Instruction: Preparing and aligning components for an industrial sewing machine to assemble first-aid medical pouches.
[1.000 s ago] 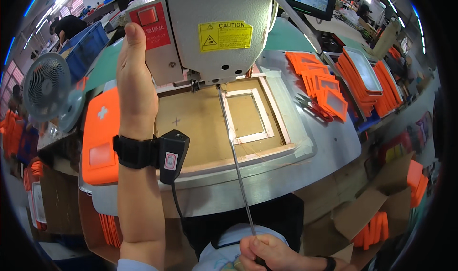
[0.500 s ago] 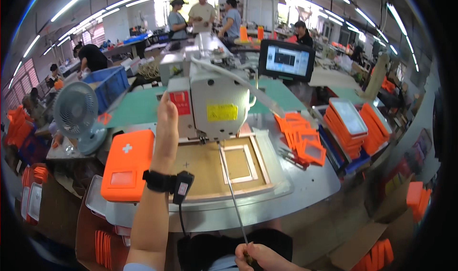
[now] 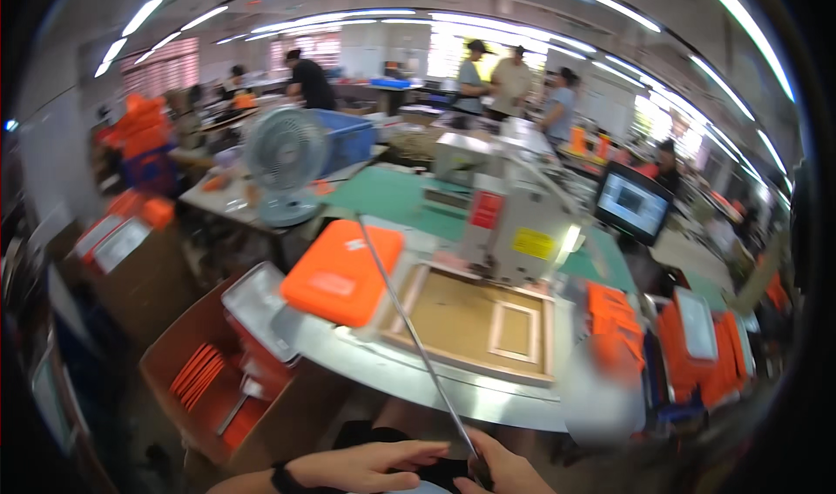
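My right hand [image 3: 503,470] is at the bottom edge, closed around the lower end of a thin metal rod [image 3: 409,329] that slants up and left over the table. My left hand [image 3: 370,464], with a dark band on its wrist, lies low beside it, fingers stretched toward the right hand over something dark in my lap. Ahead stands a white sewing machine [image 3: 515,226] above a wooden template frame [image 3: 453,315]. An orange case [image 3: 342,272] lies to the left of the frame.
A desk fan [image 3: 284,161] and a blue crate [image 3: 350,139] stand at the back left. A monitor [image 3: 632,203] is at the right, above stacks of orange pieces [image 3: 697,355]. A cardboard box [image 3: 205,381] with orange parts sits low left. Several people stand behind.
My left hand has come down from the sewing machine's front to my lap beside the right hand. The view has swung up and left, away from the machine.
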A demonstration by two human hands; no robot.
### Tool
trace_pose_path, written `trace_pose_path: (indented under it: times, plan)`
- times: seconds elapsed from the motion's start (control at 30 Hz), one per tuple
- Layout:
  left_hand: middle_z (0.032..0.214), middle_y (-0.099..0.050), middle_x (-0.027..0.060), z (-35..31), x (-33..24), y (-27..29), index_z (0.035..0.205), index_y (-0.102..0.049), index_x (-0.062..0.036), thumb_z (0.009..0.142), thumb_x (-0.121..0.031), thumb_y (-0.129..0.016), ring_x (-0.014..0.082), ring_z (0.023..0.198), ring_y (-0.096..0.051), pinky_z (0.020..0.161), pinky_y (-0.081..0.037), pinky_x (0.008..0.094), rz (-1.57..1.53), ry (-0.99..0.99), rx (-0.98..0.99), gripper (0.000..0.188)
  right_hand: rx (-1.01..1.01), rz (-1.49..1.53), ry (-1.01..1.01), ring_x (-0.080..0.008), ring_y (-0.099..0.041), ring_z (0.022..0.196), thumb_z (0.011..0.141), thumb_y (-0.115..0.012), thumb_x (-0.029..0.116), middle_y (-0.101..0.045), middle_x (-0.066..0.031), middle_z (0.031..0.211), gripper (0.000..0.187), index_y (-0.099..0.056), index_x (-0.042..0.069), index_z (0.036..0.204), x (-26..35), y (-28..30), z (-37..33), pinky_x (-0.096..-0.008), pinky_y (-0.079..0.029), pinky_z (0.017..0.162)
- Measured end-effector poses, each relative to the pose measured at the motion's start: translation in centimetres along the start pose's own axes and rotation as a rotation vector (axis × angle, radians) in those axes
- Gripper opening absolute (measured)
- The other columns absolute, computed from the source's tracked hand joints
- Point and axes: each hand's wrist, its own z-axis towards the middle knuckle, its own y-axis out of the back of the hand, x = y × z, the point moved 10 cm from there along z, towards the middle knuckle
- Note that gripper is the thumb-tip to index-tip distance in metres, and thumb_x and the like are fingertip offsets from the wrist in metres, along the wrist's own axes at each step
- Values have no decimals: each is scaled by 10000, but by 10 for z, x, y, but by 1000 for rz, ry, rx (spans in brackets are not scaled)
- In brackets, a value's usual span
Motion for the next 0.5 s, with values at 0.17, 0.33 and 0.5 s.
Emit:
trace_pose_path:
  times: [0.17,0.33,0.5]
  plan:
    - [1505,-334,104,-48,4,53,1483,-213,-41,1032,-271,-439,197,1361,-357,1127,-284,337,-374,-235,-622,554,72,-153,442,-445,-479,1130,748,-666,13,-457,-301,1235,858,-173,-119,1438,54,-92,78,-429,-442,956]
    - [1152,-618,238,-136,-12,130,1223,-439,-26,1004,-147,-460,295,944,-677,858,-548,405,-735,-275,-1149,250,344,-99,601,-416,-426,1257,686,-805,171,-377,-287,1395,939,-278,-88,1419,95,-118,93,-451,-378,1039]
    - [795,-617,78,-266,-19,239,1195,-459,-17,950,-131,-557,161,605,-612,568,-511,285,225,308,-1472,287,615,77,429,-369,-562,1099,782,-707,80,-538,-206,1291,611,-482,16,1347,36,-63,84,-389,-473,921]
